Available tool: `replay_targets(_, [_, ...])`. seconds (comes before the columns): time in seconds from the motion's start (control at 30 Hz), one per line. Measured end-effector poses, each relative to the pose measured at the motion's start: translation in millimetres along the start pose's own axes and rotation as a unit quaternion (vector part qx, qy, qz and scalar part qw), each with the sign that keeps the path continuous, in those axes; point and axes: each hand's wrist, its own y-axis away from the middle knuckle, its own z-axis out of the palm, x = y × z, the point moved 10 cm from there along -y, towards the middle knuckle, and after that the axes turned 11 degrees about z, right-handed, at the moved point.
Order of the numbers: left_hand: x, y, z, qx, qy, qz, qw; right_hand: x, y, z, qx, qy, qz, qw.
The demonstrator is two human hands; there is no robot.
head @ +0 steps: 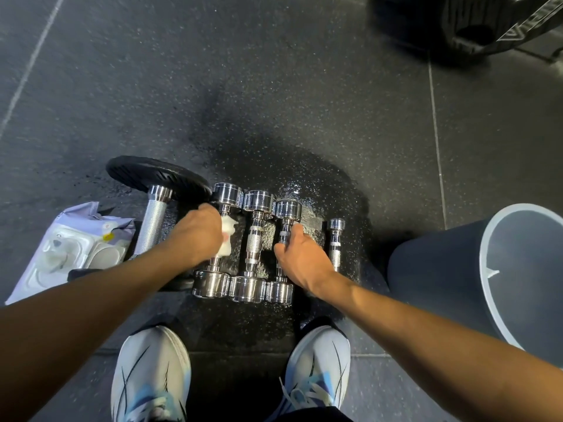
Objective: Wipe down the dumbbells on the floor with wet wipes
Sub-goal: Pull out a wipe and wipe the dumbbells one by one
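Three short chrome dumbbells lie side by side, heads touching, on the wet black speckled rubber floor [304, 166], at 12 o'clock from the person's shoes. Every long axis runs 12 to 6.

The left hand [198, 233] clasps a crumpled white wet wipe [227, 239] around the knurled handle of the left chrome dumbbell [210, 284]. The wipe shows at 3 o'clock of the knuckles.

The right hand [300, 260] has its fingers curled on the handle of the right chrome dumbbell [288, 208], apparently steadying it. The middle chrome dumbbell [254, 239] lies between the two hands, with neither on it.

Judgement: wiping strokes must travel along the 12-to-6 line, and the left hand, carrying the wipe, is placed to make them.

A pale purple soft pack of wipes [76, 248] lies at 9 o'clock.
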Motion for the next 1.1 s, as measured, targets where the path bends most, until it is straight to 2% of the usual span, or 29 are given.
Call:
replay_targets(0.1, [-7, -8, -14, 0.063, 0.085, -0.033, 0.994, 0, 0, -5, -0.008, -0.02, 0.007, 1.0])
replay_targets(0.17, [-8, -9, -11, 0.076, 0.114, -0.045, 0.99, 3, 2, -12, -0.009, -0.066, 0.019, 0.998])
replay_targets(0.33, [2, 0, 6, -0.03, 0.012, -0.046, 0.998, 3, 7, -14, -0.018, -0.041, -0.001, 0.999])
replay_targets(0.43, [15, 18, 27, -0.111, -0.053, 0.026, 0.992, 0, 8, -17, 0.002, 0.003, -0.011, 1.0])
replay_targets(0.5, [20, 31, 40, -0.137, -0.084, 0.071, 0.985, -1, 6, -16, 0.005, 0.018, -0.01, 1.0])
replay_targets(0.6, [22, 30, 34, -0.1, -0.084, 0.082, 0.988, 1, 3, -14, 0.004, 0.031, 0.0, 1.0])
replay_targets(0.8, [3, 3, -1, 0.025, 0.025, 0.004, 0.999, 0, 0, -9, 0.014, 0.027, 0.005, 1.0])
replay_targets(0.87, [-10, -9, -2, 0.076, 0.104, -0.023, 0.991, 2, -2, -5, 0.014, 0.019, 0.014, 1.0])
replay_targets(1.0, [-30, -8, 11, 0.149, 0.27, -0.075, 0.948, 0, -2, -5, 0.029, 0.018, 0.003, 0.999])
replay_targets(1.03, [-28, -8, 11, 0.144, 0.259, -0.069, 0.953, -1, -1, -6, 0.034, 0.02, -0.001, 0.999])
replay_targets(1.1, [-14, -9, 4, 0.099, 0.154, -0.019, 0.983, 0, 1, -9, 0.038, 0.024, -0.007, 0.999])
